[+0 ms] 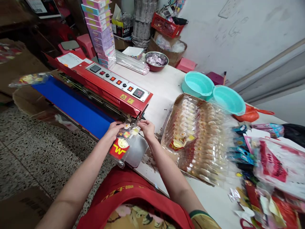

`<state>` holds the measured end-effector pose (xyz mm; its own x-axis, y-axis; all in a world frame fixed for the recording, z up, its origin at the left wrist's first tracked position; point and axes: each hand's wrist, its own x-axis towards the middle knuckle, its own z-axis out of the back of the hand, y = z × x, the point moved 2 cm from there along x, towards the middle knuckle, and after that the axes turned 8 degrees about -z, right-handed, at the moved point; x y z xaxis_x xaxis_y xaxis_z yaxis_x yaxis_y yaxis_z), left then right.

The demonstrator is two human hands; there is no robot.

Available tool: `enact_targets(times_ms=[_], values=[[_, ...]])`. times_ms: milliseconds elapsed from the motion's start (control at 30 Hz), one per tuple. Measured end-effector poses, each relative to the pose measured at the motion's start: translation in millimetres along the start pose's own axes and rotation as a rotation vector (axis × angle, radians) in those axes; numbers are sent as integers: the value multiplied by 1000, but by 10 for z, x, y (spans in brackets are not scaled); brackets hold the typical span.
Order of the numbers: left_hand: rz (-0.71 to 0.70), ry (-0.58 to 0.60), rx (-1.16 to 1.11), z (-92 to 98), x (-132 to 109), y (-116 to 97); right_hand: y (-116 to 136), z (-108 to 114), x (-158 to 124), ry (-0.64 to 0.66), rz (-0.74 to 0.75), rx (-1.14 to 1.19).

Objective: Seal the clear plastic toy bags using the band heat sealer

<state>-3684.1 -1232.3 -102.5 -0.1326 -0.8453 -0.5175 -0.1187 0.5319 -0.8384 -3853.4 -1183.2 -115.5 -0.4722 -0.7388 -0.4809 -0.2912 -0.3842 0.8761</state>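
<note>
A clear plastic bag point(120, 147) hangs between my hands, its top edge at the infeed end of a red band sealing machine point(109, 84). Inside it show a red carton with a yellow M-like mark and small food-shaped pieces. My left hand point(113, 129) pinches the bag's upper left edge, beside the blue conveyor belt point(78, 106). At the upper right corner, my right hand point(147, 128) has its fingers closed on the same bag. Below the bag lies a grey metal plate point(138, 152), partly covered by it.
Right of my right arm, a shallow cardboard box point(171, 127) holds rows of similar filled bags. Two turquoise basins point(197, 83), a metal bowl of sachets point(156, 60) and stacked small boxes point(102, 38) stand farther back. Another filled bag point(30, 79) rests at the belt's far end.
</note>
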Motion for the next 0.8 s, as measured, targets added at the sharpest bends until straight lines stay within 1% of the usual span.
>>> enact_targets(times_ms=[67, 100, 133, 167, 200, 233, 267, 300, 333, 367, 400, 433, 467, 500, 533, 567, 633, 733, 800], values=[[-21, -41, 16, 86, 56, -48, -29, -103, 27, -30, 32, -2], [-40, -73, 25, 132, 92, -78, -20, -100, 9, -54, 80, -36], [-61, -110, 34, 183, 134, -113, 9, -45, -24, -84, 150, -97], [-78, -150, 38, 244, 180, -151, 58, 70, -68, -118, 238, -181], [-103, -199, 51, 314, 228, -193, 128, 247, -117, -157, 336, -285], [-146, -259, 88, 392, 273, -240, 216, 485, -166, -203, 435, -404], [-212, -327, 160, 473, 309, -292, 316, 773, -208, -251, 516, -520], [-300, -401, 269, 547, 331, -344, 427, 1097, -242, -319, 594, -649], [-406, -469, 399, 605, 332, -392, 539, 1439, -263, -403, 641, -790], [-518, -524, 532, 637, 312, -430, 644, 1776, -269, -485, 648, -927], [-624, -563, 643, 641, 272, -450, 736, 2091, -260, -563, 620, -1054], [-710, -576, 716, 616, 218, -448, 807, 2359, -237, -586, 574, -1184], [-783, -567, 756, 567, 152, -425, 855, 2574, -207, -576, 522, -1301], [-845, -538, 773, 497, 80, -385, 883, 2735, -177, -553, 472, -1393], [-894, -493, 783, 413, 5, -328, 894, 2842, -152, -519, 433, -1457], [-930, -438, 791, 324, -68, -261, 897, 2902, -136, -485, 413, -1486], [-962, -326, 804, 153, -205, -113, 903, 2911, -151, -429, 445, -1442], [-970, -211, 797, -47, -392, 56, 990, 2780, -327, -338, 590, -1162], [-949, -108, 751, -180, -509, 96, 1120, 2670, -540, -267, 627, -910]])
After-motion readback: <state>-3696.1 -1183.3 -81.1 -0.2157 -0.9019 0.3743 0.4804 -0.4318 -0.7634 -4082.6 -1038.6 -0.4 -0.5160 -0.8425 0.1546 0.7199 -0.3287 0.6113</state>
